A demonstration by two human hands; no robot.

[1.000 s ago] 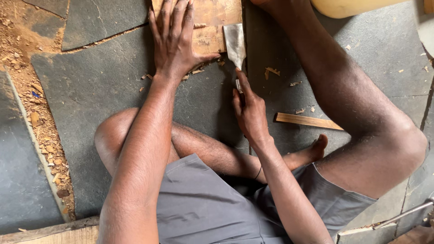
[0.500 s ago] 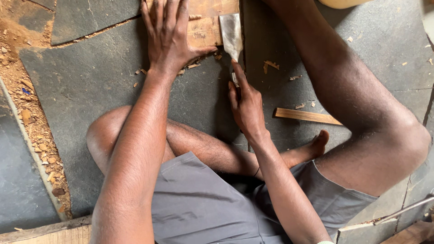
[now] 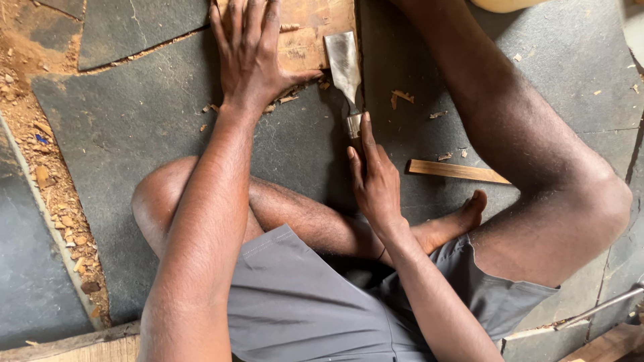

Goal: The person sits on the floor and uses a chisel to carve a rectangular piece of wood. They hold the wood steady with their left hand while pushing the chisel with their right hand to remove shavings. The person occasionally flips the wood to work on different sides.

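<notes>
Grey stone floor (image 3: 134, 134): left hand (image 3: 251, 57) flat on board (image 3: 315, 30), right hand (image 3: 376, 181) gripping chisel (image 3: 345, 70).

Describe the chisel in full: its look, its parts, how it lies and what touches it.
The chisel has a broad, flat blade of dull grey metal, worn and smudged, that narrows to a neck with a pale metal collar. Its handle is hidden inside the right hand, whose forefinger lies along the collar. The tool points away from the person, the blade laid along the right edge of the wooden board; the cutting edge looks to rest on it. The left hand presses flat on the board beside the blade without touching it.
</notes>
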